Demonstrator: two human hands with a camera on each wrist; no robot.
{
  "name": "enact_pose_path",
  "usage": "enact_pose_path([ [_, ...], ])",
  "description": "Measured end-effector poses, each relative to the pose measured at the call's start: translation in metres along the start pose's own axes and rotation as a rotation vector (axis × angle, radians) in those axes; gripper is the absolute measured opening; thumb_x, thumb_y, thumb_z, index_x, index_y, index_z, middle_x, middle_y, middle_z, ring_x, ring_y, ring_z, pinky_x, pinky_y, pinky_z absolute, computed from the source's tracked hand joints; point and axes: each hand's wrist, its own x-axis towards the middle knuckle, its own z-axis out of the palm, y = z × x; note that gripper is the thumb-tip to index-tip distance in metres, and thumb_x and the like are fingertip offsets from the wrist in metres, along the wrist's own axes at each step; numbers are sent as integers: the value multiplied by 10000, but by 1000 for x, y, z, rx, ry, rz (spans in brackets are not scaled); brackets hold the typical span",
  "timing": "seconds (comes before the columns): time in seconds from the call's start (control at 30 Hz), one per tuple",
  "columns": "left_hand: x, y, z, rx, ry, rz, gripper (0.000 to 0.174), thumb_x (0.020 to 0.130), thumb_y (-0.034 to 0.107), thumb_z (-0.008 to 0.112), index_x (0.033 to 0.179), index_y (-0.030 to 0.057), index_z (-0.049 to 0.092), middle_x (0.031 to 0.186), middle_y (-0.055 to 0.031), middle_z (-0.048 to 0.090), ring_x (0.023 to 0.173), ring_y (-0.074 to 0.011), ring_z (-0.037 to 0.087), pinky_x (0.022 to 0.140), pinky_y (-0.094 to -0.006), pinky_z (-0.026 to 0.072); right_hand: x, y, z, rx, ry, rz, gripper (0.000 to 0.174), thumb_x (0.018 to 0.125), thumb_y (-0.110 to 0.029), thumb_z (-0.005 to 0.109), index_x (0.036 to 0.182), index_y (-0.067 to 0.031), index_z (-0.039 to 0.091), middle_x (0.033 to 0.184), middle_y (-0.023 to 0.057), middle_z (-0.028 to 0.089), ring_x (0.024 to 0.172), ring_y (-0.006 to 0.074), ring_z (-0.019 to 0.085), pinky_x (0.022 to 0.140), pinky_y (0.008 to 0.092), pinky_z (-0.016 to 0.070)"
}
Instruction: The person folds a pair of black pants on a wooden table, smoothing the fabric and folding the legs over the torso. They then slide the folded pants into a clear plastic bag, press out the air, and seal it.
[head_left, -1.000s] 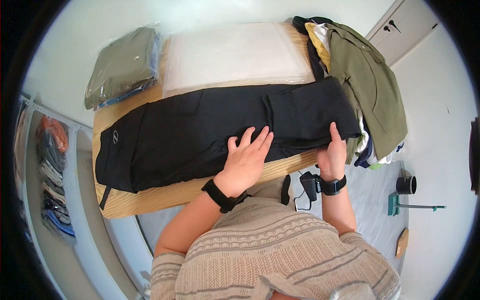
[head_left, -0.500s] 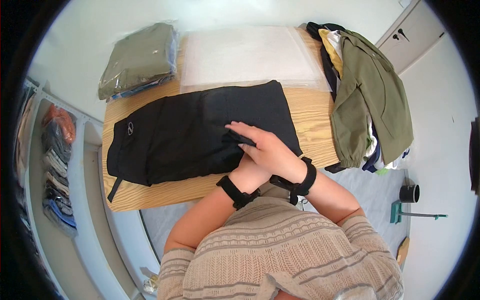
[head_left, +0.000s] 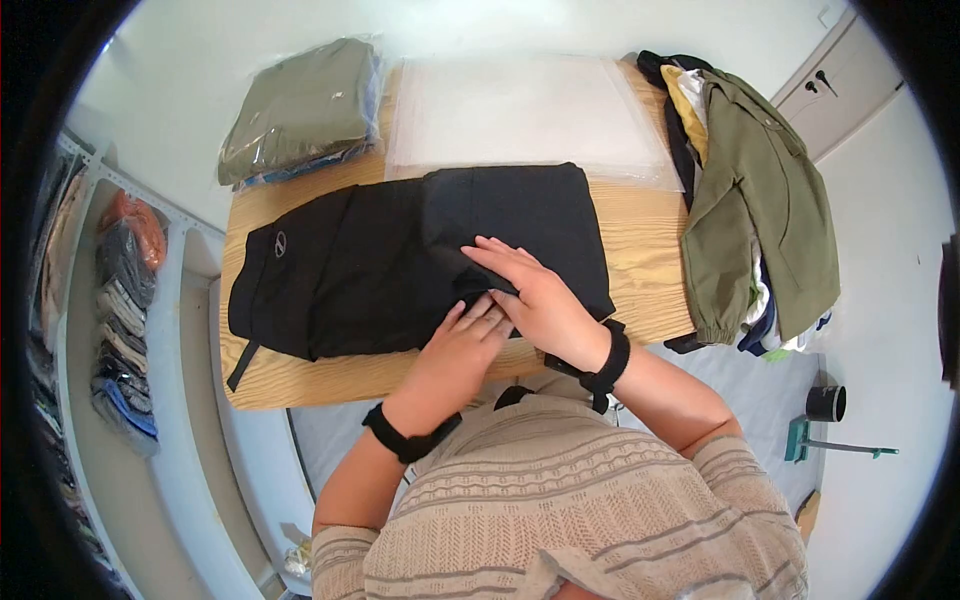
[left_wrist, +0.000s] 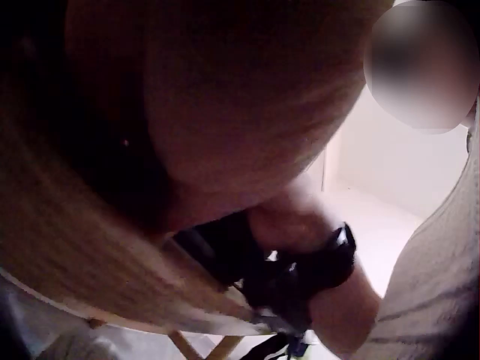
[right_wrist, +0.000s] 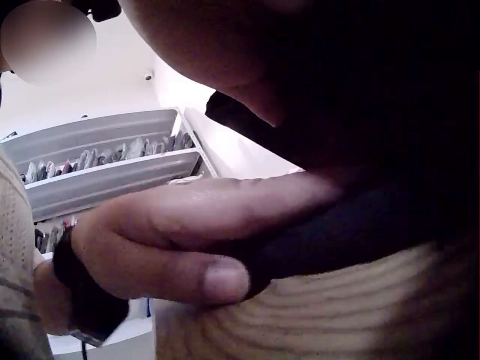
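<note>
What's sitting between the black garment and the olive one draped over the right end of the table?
The head view shows only bare wooden tabletop between the black garment and the draped olive garment.

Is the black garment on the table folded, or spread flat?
Folded: the black garment has its end opposite the logo doubled back over itself.

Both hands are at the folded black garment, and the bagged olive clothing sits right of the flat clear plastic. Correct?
No: the bagged olive clothing sits left of the flat clear plastic, as the head view shows. The left hand and right hand are at the folded black garment.
</note>
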Motion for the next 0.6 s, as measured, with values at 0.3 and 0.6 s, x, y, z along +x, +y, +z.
enact_pose_path([
  [0.3, -10, -5, -43, -453, -47, 10, 285, 840, 49, 597, 1122, 9, 599, 1023, -172, 651, 935, -357, 634, 847, -385, 507, -1, 10, 23, -191, -193, -40, 528, 875, -55, 554, 1389, -128, 456, 1506, 193, 307, 1416, 325, 258, 1136, 492, 210],
  [0.6, 12, -48, -22, -396, 431, -706, 481, 860, 78, 624, 1326, 127, 518, 910, -96, 585, 740, -156, 542, 720, -296, 486, -18, -1, 18, -333, -222, -143, 576, 843, -202, 657, 1383, -147, 463, 1510, 182, 291, 1420, 326, 245, 1131, 522, 202],
])
